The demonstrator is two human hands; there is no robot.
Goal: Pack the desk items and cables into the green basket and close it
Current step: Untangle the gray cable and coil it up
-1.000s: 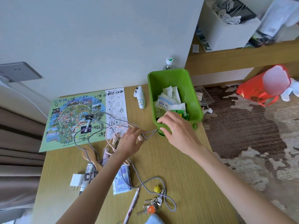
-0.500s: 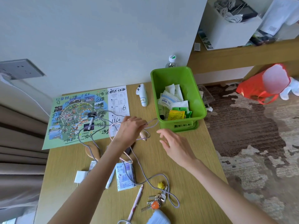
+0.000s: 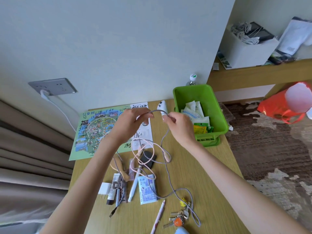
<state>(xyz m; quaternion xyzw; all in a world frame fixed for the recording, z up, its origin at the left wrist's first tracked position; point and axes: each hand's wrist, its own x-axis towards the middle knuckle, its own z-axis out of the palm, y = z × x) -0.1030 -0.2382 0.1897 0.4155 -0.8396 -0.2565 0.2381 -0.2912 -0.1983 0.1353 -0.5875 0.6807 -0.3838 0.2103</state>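
Both hands are raised above the light wooden desk (image 3: 194, 166). The left hand (image 3: 130, 124) and right hand (image 3: 179, 125), slightly apart, each pinch the grey braided cable (image 3: 157, 111), which arches between them and trails down to the desk. The open green plastic basket (image 3: 217, 105), holding packets, stands just right of them.

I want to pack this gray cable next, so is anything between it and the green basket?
Nothing visible blocks it: the open green basket sits right of your right hand. The hanging part of the gray cable does cross the pink cable, though.
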